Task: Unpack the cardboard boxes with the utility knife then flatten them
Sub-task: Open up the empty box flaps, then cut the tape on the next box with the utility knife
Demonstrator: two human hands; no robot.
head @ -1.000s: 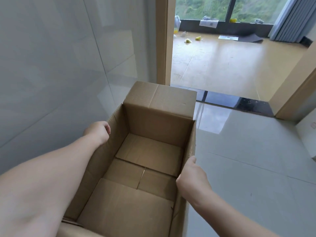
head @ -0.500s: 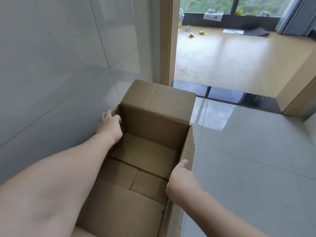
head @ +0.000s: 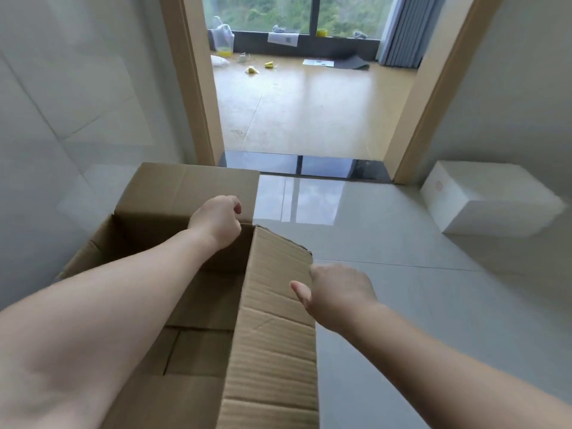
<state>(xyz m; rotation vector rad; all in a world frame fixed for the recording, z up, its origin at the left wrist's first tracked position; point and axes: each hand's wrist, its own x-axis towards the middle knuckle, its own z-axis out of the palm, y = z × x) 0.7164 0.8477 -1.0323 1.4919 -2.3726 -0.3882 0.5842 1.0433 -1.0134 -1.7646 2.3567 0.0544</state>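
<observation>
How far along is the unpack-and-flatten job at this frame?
Done: the cardboard box is open on top, with nothing visible inside. In hand: the left hand reaches to its far right corner; the right hand is at the right flap's edge. Left: flattening; the bottom flaps are still closed.

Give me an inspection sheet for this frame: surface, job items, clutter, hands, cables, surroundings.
Surface: glossy pale grey tiled floor.
Job's things: open brown cardboard box on the floor against the left wall, nothing seen inside; utility knife: nothing seen.
Clutter: white rectangular box on the floor at right; small yellow scraps and a clear plastic bag in the far room.
Hands: left hand at the box's far edge, fingers curled, grip cannot be told; right hand beside the right flap, fingers hidden.
Cables: nothing seen.
Surroundings: tan-framed doorway, wood-coloured floor beyond, window, grey curtain.
</observation>
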